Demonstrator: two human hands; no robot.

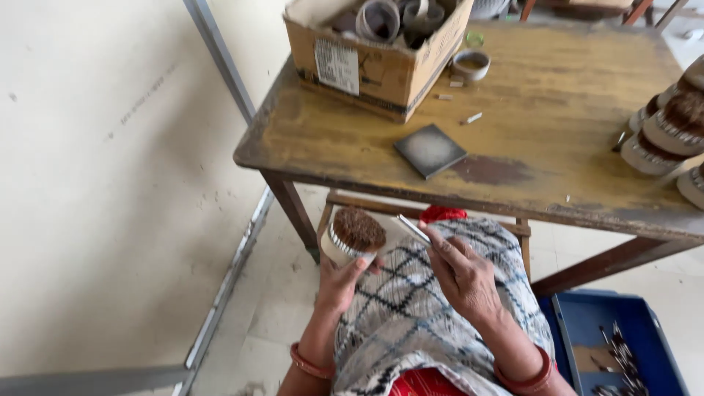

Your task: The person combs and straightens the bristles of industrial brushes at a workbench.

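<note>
Your left hand (339, 282) grips a round brush head (352, 236) with dark bristles, near the desk (557, 125) edge. Your right hand (462, 275) pinches a thin metal blade (413, 229) just right of it.

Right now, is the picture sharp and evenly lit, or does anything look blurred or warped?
Head view: soft, even light, no harsh glare; the left hand holding the round brush is fairly sharp; the stacked brushes at the right edge look stretched and softer; the table edges bow slightly.
</note>
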